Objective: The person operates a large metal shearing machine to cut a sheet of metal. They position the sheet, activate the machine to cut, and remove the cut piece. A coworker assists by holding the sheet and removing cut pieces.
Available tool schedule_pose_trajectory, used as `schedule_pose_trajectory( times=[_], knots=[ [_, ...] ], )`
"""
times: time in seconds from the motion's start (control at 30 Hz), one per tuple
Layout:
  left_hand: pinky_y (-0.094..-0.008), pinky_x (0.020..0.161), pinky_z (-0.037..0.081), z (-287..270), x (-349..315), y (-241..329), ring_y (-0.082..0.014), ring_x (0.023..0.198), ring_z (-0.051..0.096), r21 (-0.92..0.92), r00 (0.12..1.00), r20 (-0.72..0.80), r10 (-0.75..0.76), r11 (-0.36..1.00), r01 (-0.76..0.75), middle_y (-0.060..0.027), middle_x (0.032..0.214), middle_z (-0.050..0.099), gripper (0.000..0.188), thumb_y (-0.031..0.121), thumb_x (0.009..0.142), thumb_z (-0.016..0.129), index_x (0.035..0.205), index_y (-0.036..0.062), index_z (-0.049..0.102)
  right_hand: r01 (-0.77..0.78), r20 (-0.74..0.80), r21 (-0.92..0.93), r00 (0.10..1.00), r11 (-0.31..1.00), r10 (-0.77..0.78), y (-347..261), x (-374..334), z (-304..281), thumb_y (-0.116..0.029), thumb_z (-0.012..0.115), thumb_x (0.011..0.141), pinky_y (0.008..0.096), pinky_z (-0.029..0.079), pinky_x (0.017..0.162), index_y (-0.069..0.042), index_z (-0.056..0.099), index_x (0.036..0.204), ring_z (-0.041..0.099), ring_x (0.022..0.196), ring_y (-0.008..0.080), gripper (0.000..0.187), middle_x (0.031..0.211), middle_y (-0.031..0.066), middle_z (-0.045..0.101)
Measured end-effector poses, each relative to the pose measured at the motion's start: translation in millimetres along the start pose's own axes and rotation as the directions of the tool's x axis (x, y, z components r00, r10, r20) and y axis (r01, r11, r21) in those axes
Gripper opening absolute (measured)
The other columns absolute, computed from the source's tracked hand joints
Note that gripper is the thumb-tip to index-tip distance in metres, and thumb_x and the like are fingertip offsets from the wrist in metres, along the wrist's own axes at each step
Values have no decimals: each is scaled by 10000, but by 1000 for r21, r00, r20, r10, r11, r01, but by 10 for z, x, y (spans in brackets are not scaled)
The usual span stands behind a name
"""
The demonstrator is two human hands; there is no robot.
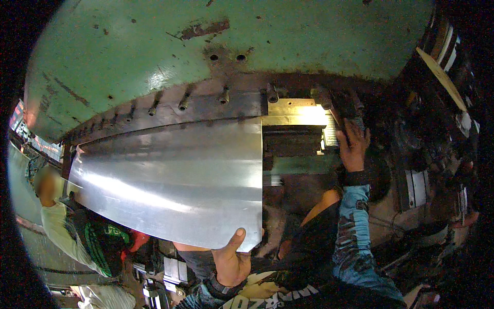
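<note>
A large shiny metal sheet extends leftward, its far edge lying along the jaw of a big green press machine. My left hand grips the sheet's near right corner, thumb on top and fingers hidden underneath. Past the sheet's right edge, my right hand rests at the right end of the machine's jaw with fingers stretched out. It lies beside a brightly lit metal block and appears to hold nothing. Below the lit strip, the dark lower die is exposed.
Several bolts stick out along the upper jaw. A co-worker in a white sleeve is at the sheet's left end; whether they touch it I cannot tell. Dark machine parts and cables crowd the right side, near a pale upright panel.
</note>
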State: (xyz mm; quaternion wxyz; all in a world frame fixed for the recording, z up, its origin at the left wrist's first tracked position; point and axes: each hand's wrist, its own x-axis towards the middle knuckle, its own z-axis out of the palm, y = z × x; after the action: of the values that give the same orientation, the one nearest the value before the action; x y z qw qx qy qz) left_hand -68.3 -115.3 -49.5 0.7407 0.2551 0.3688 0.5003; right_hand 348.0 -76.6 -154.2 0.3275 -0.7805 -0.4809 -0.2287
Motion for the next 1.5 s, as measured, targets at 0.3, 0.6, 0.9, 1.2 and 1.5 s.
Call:
schedule_pose_trajectory(
  times=[0.3, 0.6, 0.9, 1.2, 1.5],
  knots=[
    [-442, 933, 611, -10, 1, 11, -312, 1051, 706, 25, 999, 8, -34, 999, 34, -194, 1217, 640, 531, 87, 912, 745, 1363, -24, 487, -90, -53, -131, 995, 987, 84, -86, -282, -152, -713, 726, 785, 641, 128, 1232, -137, 338, 1614, 156, 1560, 452, 1082, 1678, 259, 222],
    [-395, 980, 511, -184, -6, -124, -311, 1063, 680, 307, 994, -14, 110, 946, -100, -169, 1224, 657, 321, 14, 972, 672, 1282, 96, 669, -123, -25, 3, 992, 992, 123, 5, -279, 17, -694, 833, 667, 616, 184, 1239, -93, 284, 1626, 135, 1534, 520, 1258, 1660, 319, 191],
    [-420, 1004, 487, -236, -14, -148, -316, 1085, 664, 367, 986, -14, 165, 918, -149, -163, 1210, 658, 403, 4, 958, 684, 1306, 208, 692, -112, -7, 20, 994, 994, 112, 90, -166, 84, -610, 888, 667, 584, 177, 1241, -107, 318, 1618, 172, 1538, 481, 1218, 1648, 293, 260],
    [-350, 921, 573, -126, 9, -68, -241, 1080, 667, 236, 996, 44, 80, 968, -89, -141, 1209, 634, 375, 68, 951, 721, 1278, -29, 565, -136, 9, 6, 991, 991, 136, 114, -140, 135, -601, 908, 637, 571, 175, 1245, -102, 258, 1638, 171, 1535, 489, 1293, 1641, 323, 246],
    [-358, 892, 590, -70, 1, -38, -240, 1063, 685, -25, 997, -69, -40, 999, 38, -143, 1203, 642, 411, 52, 940, 723, 1306, 0, 543, -135, -4, 110, 991, 985, 137, 93, -128, 3, -625, 863, 712, 579, 174, 1247, -77, 263, 1628, 203, 1531, 459, 1225, 1641, 298, 265]
  ],
)
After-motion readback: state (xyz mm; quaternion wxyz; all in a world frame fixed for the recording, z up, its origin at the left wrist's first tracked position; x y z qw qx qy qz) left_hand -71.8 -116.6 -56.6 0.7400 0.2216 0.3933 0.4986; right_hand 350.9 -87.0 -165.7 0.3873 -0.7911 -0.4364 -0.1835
